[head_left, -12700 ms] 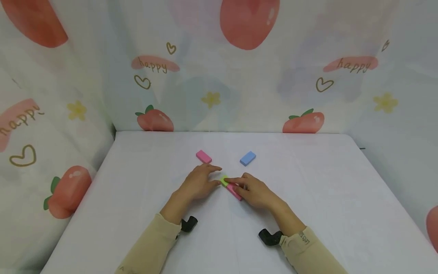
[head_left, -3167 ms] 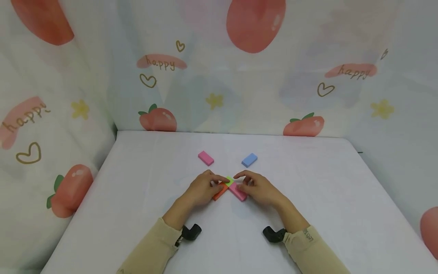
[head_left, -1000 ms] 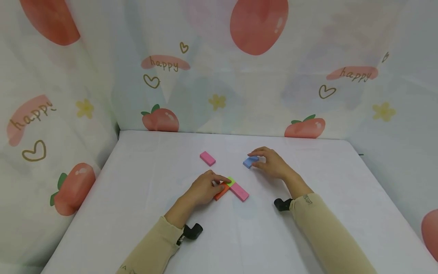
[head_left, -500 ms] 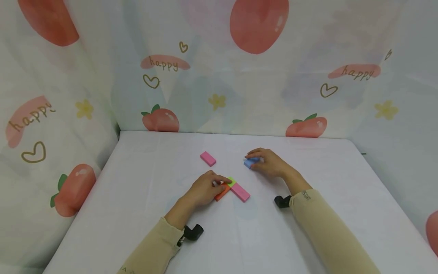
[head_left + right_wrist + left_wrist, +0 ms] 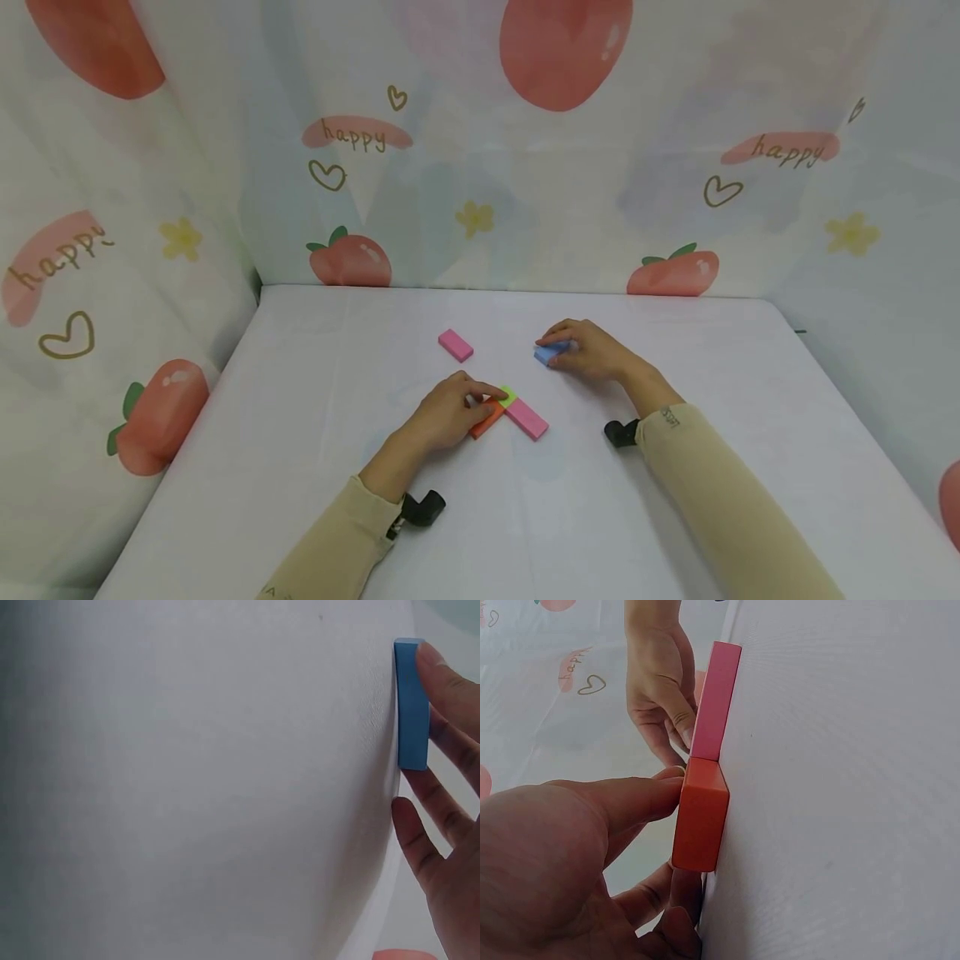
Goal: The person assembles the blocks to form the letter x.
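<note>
Near the table's middle, an orange block (image 5: 486, 422) and a pink block (image 5: 527, 419) meet at a yellow-green block (image 5: 507, 396), like an arrowhead pointing away from me. My left hand (image 5: 444, 411) holds the orange block between thumb and fingers, its index fingertip reaching the yellow-green block. In the left wrist view, the orange block (image 5: 700, 817) touches the end of the pink block (image 5: 717, 701). Farther back on the right, my right hand (image 5: 592, 352) pinches a blue block (image 5: 550, 353). The right wrist view has the thumb against one face of the blue block (image 5: 412, 705), with fingers behind.
A second pink block (image 5: 456, 345) lies by itself at the back left of the white table (image 5: 337, 358). Behind the table hangs a cloth (image 5: 555, 192) printed with fruit and hearts. Black wrist devices (image 5: 424, 508) stick out from both sleeves.
Since the earliest frame, the orange block has come against the yellow-green one. My right hand has left the near pink block and moved back to the blue block. The left hand stays put lately.
</note>
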`<state>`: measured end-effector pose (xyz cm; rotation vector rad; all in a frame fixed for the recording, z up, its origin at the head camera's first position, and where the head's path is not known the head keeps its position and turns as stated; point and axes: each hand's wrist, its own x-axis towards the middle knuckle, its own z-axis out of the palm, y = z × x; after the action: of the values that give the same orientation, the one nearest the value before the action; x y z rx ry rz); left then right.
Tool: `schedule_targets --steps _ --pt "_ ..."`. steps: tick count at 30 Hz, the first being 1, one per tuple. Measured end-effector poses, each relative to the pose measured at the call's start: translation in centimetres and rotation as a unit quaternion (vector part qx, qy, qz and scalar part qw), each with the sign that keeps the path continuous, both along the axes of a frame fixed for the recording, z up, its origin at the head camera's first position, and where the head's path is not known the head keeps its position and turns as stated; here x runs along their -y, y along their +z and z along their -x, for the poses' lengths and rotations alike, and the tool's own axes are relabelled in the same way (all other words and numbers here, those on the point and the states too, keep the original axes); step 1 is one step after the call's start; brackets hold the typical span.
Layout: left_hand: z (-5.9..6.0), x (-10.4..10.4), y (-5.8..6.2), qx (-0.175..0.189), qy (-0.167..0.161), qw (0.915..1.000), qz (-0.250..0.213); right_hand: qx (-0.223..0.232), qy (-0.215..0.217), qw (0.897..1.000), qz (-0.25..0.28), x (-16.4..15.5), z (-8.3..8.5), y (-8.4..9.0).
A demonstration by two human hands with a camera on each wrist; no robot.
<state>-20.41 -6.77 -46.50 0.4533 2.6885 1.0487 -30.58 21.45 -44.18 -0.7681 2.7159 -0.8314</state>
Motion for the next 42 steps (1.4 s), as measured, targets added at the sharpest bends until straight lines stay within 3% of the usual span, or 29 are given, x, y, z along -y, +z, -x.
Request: schedule_targets --steps 9,21,29,36,42 --pt "-0.1 0.5 0.1 0.003 0.006 1.0 0.005 0.016 0.0 1.0 -0.009 0.6 0.3 0.0" --pt "-0.6 1.4 0.0 0.006 0.017 0.9998 -0.007 -0.025 0.039 0.999 -0.012 1.6 0.8 -0.7" --pt "-0.1 -0.3 -0.5 0.004 -0.01 0.9999 -0.01 -0.019 -0.002 0.999 -0.041 -0.3 -0.5 -0.4" --pt "0.0 0.2 0.1 0.01 0.011 0.9999 -0.003 -0.034 0.043 0.998 -0.027 1.2 -0.4 0.1" --pt "0.1 -0.2 0.3 0.01 0.003 0.9999 0.001 -0.024 0.055 0.998 -0.027 1.7 -1.0 0.6"
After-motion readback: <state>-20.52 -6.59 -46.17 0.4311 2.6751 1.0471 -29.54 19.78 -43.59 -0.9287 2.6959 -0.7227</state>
